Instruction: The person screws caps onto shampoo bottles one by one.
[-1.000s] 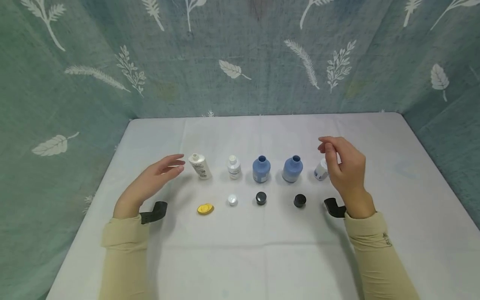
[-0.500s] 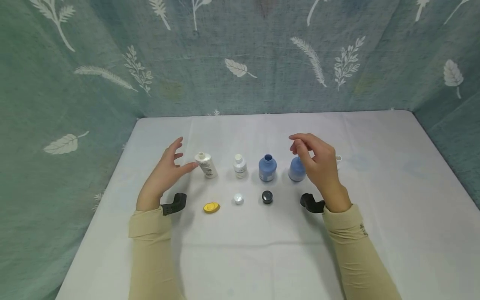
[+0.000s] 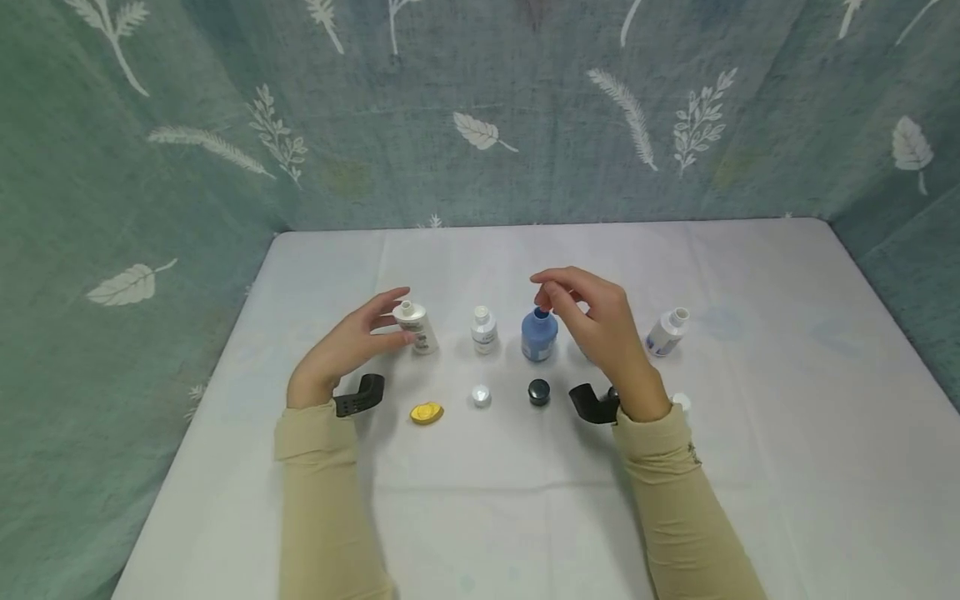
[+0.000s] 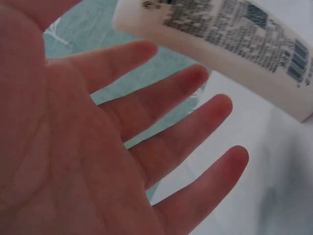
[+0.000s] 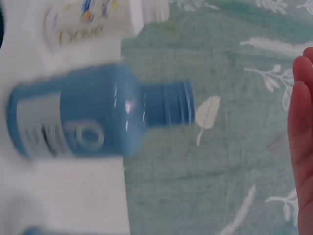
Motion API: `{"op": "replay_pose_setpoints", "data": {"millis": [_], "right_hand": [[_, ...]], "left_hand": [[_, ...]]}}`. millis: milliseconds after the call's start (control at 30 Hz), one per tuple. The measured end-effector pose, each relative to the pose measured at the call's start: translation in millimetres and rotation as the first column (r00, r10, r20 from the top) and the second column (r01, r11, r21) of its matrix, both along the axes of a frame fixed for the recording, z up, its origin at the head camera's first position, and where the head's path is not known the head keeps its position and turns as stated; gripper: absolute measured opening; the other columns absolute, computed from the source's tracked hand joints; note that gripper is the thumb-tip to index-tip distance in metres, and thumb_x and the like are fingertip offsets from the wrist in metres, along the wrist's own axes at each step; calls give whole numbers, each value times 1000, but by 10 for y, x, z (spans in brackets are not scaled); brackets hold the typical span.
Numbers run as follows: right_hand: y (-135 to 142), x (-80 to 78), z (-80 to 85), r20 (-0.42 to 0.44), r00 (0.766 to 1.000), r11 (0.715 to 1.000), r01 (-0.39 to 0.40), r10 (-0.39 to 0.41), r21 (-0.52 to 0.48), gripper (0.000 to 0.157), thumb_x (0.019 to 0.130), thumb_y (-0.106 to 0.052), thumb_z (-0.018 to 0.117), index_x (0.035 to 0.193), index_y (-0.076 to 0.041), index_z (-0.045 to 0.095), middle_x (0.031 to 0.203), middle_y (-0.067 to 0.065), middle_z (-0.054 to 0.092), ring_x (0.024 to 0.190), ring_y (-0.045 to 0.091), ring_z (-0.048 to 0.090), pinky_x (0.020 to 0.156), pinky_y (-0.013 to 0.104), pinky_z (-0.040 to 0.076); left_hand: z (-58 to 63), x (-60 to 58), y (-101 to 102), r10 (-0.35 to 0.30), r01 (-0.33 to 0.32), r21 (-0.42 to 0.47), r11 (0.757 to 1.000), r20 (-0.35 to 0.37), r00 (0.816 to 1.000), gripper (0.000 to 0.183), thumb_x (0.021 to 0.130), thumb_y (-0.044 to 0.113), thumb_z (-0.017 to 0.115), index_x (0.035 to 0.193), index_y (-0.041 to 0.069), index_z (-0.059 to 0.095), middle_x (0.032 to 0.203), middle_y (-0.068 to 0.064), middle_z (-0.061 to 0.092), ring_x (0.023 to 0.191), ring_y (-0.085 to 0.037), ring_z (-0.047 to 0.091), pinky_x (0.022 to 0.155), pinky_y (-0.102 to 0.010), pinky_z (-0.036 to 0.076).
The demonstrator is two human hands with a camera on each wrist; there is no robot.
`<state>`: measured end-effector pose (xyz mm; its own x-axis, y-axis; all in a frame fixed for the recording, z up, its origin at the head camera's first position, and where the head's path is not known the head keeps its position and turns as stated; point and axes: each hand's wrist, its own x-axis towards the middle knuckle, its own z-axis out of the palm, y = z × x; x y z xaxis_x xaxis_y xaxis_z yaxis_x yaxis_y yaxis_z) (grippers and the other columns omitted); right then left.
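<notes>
Widely spread, the empty left hand (image 3: pixel 347 346) is near a white bottle (image 3: pixel 425 330); the bent, empty right hand (image 3: pixel 598 321), a blue bottle (image 3: pixel 538 339). Between: a “Dove” bottle (image 5: pixel 95 24)

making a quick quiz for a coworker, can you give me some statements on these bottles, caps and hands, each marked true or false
1. The small white labelled bottle stands between the white black-printed bottle and the blue round-shouldered bottle. True.
2. The right hand grips the far-right white bottle with blue print. False: that hand holds no bottle, and the bottle stands apart from it.
3. The yellow oval cap lies on the white tablecloth. True.
4. The shiny round black cap sits on the blue bottle's neck. False: it lies on the tablecloth before that bottle.
5. The left hand is spread. True.
</notes>
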<state>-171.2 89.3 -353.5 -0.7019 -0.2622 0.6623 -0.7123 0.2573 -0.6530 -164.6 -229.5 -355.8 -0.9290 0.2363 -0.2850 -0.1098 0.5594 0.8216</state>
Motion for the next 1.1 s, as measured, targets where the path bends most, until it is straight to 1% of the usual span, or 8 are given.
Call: {"op": "replay_pose_setpoints", "data": {"millis": [100, 233, 400, 567, 667, 800, 933, 1100], "right_hand": [[-85, 13, -3, 71, 997, 999, -33, 35, -29, 18, 87, 3, 53, 99, -3, 64, 77, 6, 62, 70, 14, 57, 62, 27, 47], [-159, 21, -37, 154, 986, 998, -60, 61, -8, 17, 90, -7, 52, 102, -8, 64, 80, 2, 62, 72, 11, 58, 65, 29, 48], [-246, 47, -80, 174, 981, 995, -95, 86, 42, 19, 92, -17, 49, 104, -12, 63, 82, -5, 62, 75, 6, 58, 66, 30, 48], [-408, 77, -103, 208, 967, 982, -168, 148, 81, 22, 93, -15, 46, 106, -14, 63, 86, -6, 61, 78, 7, 57, 68, 29, 48], [-522, 86, -136, 228, 956, 968, -215, 183, 126, 23, 92, -13, 45, 108, -15, 62, 88, -6, 61, 79, 7, 58, 70, 26, 48], [-648, 93, -196, 270, 943, 949, -253, 197, 190, 24, 92, -12, 47, 111, -15, 60, 92, -6, 60, 78, 4, 58, 71, 22, 47], [-769, 140, -245, 330, 923, 917, -294, 199, 270, 24, 91, -15, 49, 113, -15, 59, 99, -7, 59, 83, 1, 55, 73, 20, 46], [-946, 232, -279, 430, 872, 829, -410, 234, 381, 28, 91, -21, 49, 117, -16, 56, 111, -7, 56, 89, 2, 53, 75, 20, 45]], "left_hand": [[-29, -8, 11, -2, 2, 25, 1000, -11, 1000, 71, 81, 34, 65, 139, 35, 24, 139, 7, 30, 126, -20, 29, 99, -46, 29], [-79, -21, 20, -7, 7, 59, 998, -3, 1000, 74, 80, 32, 66, 139, 35, 21, 138, 10, 31, 126, -19, 28, 99, -44, 29], [-62, -18, 25, -46, 47, 24, 999, -13, 999, 70, 81, 34, 65, 138, 33, 25, 139, 8, 30, 126, -20, 29, 99, -45, 28], [-19, -24, -2, -45, 44, -39, 998, -8, 999, 59, 81, 36, 64, 132, 28, 38, 132, 6, 40, 124, -20, 33, 97, -46, 30], [-48, -40, -51, -33, 33, -54, 998, 10, 999, 53, 80, 37, 64, 127, 28, 43, 126, 6, 46, 122, -19, 36, 96, -45, 31], [-151, -85, -122, -7, 7, -57, 998, -1, 1000, 51, 77, 45, 65, 122, 35, 45, 121, 10, 48, 118, -16, 40, 95, -45, 33], [-228, -112, -155, 0, -2, -44, 999, -36, 999, 52, 74, 50, 65, 121, 37, 46, 120, 12, 49, 117, -16, 42, 93, -45, 35], [-243, -113, -133, -13, 12, -12, 1000, -74, 997, 51, 76, 47, 66, 121, 35, 47, 118, 13, 49, 115, -15, 43, 91, -44, 37]]}}
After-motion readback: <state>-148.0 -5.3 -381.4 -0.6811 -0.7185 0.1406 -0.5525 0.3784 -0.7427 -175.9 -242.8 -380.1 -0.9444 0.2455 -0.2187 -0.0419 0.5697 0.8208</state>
